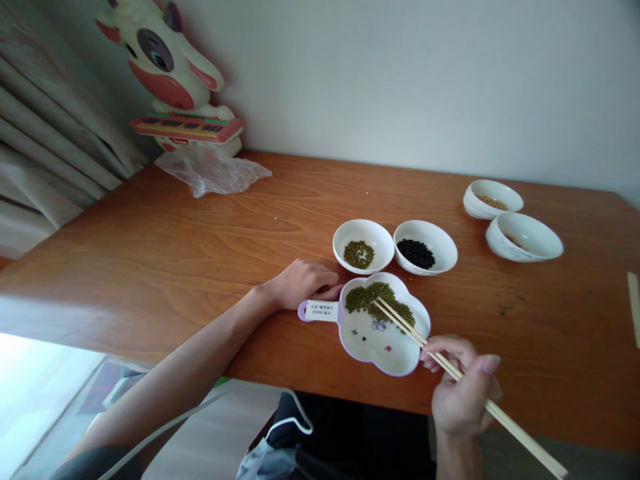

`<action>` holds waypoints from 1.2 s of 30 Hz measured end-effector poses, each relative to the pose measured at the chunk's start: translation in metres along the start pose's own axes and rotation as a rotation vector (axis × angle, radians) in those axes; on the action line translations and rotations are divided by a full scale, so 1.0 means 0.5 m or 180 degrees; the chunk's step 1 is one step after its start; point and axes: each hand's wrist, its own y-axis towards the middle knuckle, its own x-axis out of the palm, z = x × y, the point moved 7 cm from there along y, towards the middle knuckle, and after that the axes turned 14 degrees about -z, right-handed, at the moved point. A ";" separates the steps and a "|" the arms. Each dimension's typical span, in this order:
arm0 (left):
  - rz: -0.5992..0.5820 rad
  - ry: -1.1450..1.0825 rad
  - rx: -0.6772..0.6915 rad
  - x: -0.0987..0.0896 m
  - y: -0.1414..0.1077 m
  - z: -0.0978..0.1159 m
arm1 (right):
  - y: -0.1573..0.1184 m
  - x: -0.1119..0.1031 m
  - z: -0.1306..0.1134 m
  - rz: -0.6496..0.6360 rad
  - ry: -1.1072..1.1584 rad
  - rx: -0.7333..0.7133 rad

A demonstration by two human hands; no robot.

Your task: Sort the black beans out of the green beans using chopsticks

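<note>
My right hand (465, 387) is closed around a pair of wooden chopsticks (450, 368). Their tips touch the green mung beans (380, 300) heaped on the far side of a white, cloud-shaped dish (373, 353) with a purple rim. One small black bean (364, 339) lies apart on the dish floor. My left hand (305, 283) rests on the table with curled fingers, beside the labelled dish handle (321, 311); its palm is hidden. Just beyond the dish stand a white bowl (340, 233) with mung beans and another bowl (445, 240) holding black beans.
Two more white bowls, one (470, 203) with yellowish contents and one (545, 247) with little visible inside, stand at the right. A cow-shaped toy keyboard (187, 127) and a crumpled plastic bag (215, 175) sit at the back left. A pale strip (634, 307) lies at the right edge.
</note>
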 end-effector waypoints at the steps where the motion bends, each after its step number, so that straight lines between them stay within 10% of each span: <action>1: 0.0004 -0.0013 0.0011 -0.001 0.000 0.001 | 0.000 0.000 -0.001 0.0008 0.0010 -0.0013; 36: -0.0061 -0.0007 0.0005 -0.002 0.000 0.003 | 0.006 0.018 -0.027 -0.0451 -0.0007 -0.0313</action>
